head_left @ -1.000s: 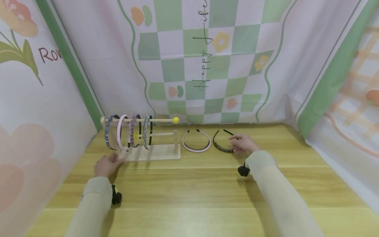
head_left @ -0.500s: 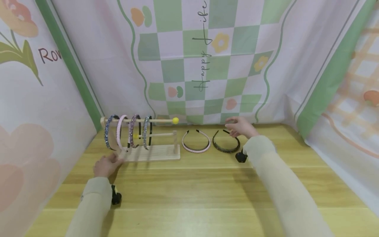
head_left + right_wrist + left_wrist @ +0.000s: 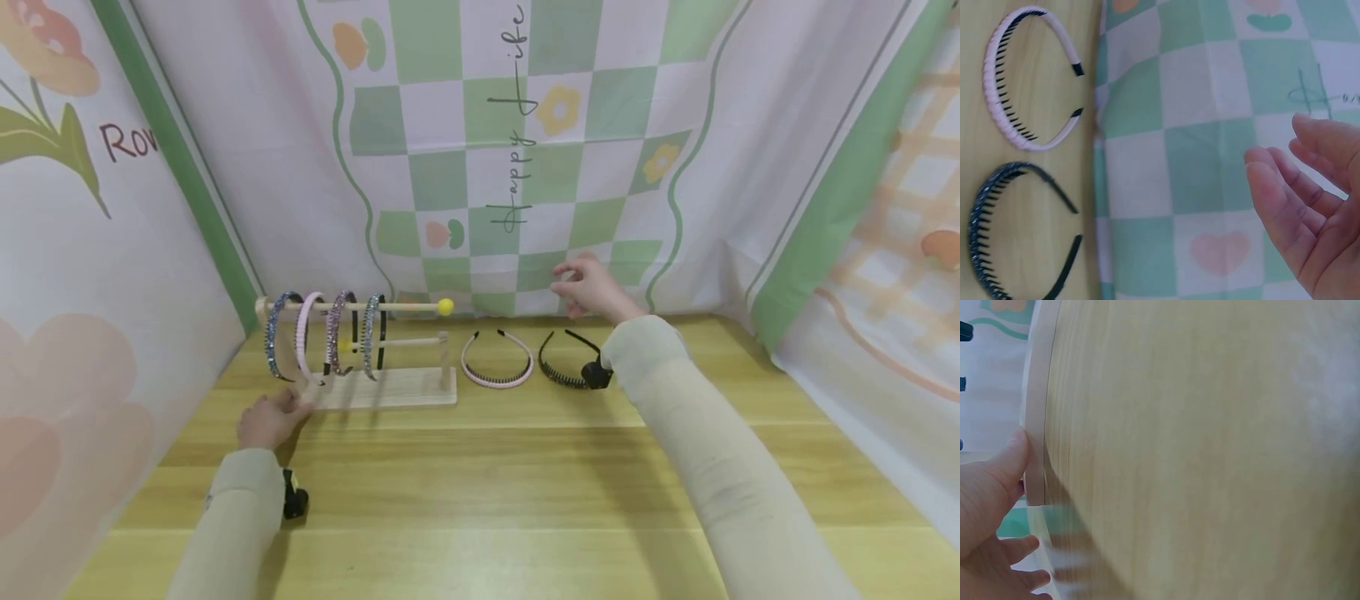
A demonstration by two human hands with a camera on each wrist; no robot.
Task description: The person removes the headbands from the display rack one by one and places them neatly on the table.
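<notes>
My left hand point(image 3: 268, 419) pinches the near left corner of the wooden headband stand point(image 3: 390, 387). In the left wrist view the thumb point(image 3: 1013, 456) lies on the stand's base point(image 3: 1036, 412), and the other fingers are spread beside it. On the stand's upper bar hang a blue glittery headband point(image 3: 274, 337), a pink headband point(image 3: 302, 337), a purple glittery one point(image 3: 334, 333) and a silver one point(image 3: 369, 337). My right hand point(image 3: 592, 287) is raised in front of the curtain, holding nothing, its fingers loosely bent.
A pink toothed headband point(image 3: 498, 382) lies on the table point(image 3: 480, 483) right of the stand. Beside it lies a black toothed headband point(image 3: 558, 375), partly hidden by the right wrist camera point(image 3: 597, 373). A yellow ball point(image 3: 446, 307) caps the upper bar. A checked curtain point(image 3: 487, 175) stands behind.
My right hand has come away from the black headband, rising and moving slightly left and farther back. The left hand and the stand have stayed in place.
</notes>
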